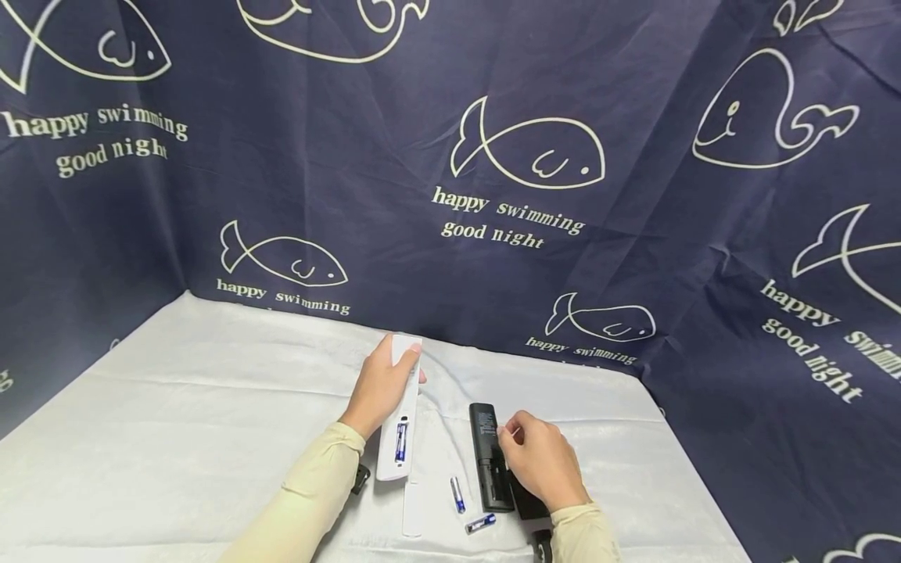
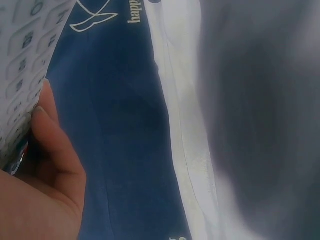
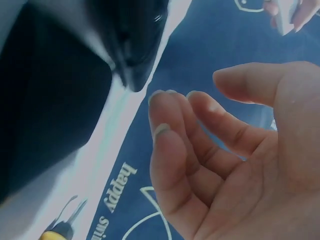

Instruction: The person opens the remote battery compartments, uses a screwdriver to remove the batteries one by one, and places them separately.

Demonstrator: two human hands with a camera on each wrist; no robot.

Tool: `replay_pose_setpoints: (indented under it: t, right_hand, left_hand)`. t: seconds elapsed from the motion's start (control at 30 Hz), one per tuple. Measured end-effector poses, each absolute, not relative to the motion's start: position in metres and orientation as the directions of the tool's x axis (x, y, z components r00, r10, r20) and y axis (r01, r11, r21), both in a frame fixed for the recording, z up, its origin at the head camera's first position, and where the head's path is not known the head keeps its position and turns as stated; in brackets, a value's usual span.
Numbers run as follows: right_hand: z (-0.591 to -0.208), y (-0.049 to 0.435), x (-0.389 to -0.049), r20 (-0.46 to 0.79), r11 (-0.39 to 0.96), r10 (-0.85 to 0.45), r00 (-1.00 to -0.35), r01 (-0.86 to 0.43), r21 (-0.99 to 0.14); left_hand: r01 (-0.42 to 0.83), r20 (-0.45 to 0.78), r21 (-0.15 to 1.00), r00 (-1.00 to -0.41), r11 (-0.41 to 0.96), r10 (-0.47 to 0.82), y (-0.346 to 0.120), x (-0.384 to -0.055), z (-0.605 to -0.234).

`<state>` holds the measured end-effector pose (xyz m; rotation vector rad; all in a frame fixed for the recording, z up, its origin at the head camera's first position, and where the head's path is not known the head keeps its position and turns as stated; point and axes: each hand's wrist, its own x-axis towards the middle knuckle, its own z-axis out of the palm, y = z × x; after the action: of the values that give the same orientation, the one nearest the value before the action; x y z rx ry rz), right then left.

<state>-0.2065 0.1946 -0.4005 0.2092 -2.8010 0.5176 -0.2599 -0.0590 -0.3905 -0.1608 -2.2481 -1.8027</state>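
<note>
My left hand point(image 1: 380, 389) grips a long white remote control point(image 1: 393, 461) by its far end, back side up. Blue-and-silver batteries point(image 1: 400, 442) sit in its uncovered compartment. In the left wrist view the white remote's buttons point(image 2: 21, 65) face that camera. My right hand point(image 1: 542, 457) is beside a black remote control point(image 1: 482, 426), which lies back side up with its battery compartment uncovered. In the right wrist view the right fingers point(image 3: 170, 165) are loosely curled, with nothing between them and the thumb. Two loose batteries, one upper point(image 1: 457, 495) and one lower point(image 1: 480, 524), lie near the black remote.
A flat white strip point(image 1: 412, 508) lies just below the white remote. Another black object point(image 1: 529, 504) is partly hidden under my right hand. A small black piece point(image 1: 360, 478) shows beside my left sleeve. White cloth point(image 1: 176, 438) covers the table, with dark printed curtains point(image 1: 394, 188) around it.
</note>
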Motion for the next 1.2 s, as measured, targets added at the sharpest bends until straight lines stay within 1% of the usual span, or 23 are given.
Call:
replay_pose_setpoints:
  t: [0.3, 0.53, 0.7, 0.9, 1.2]
  right_hand:
    - [-0.401, 0.216, -0.216, 0.259, 0.944, -0.025, -0.965, -0.108, -0.312]
    - [-0.402, 0.235, -0.218, 0.242, 0.953, -0.004, -0.97, -0.077, -0.292]
    - [-0.404, 0.245, -0.219, 0.226, 0.963, 0.017, -0.974, -0.045, -0.266]
    - [-0.405, 0.253, -0.221, 0.166, 0.963, 0.03, -0.986, -0.017, -0.27]
    - [-0.407, 0.262, -0.22, 0.131, 0.96, 0.067, -0.989, 0.028, -0.278]
  left_hand:
    - [0.227, 0.249, 0.952, -0.965, 0.207, -0.084, -0.062, -0.26, -0.389]
    - [0.226, 0.244, 0.958, -0.966, 0.175, -0.086, -0.064, -0.262, -0.389]
    - [0.223, 0.241, 0.959, -0.966, 0.178, -0.089, -0.067, -0.262, -0.389]
    - [0.225, 0.248, 0.953, -0.964, 0.203, -0.094, -0.068, -0.26, -0.388]
    - [0.234, 0.258, 0.953, -0.959, 0.192, -0.114, -0.072, -0.26, -0.388]
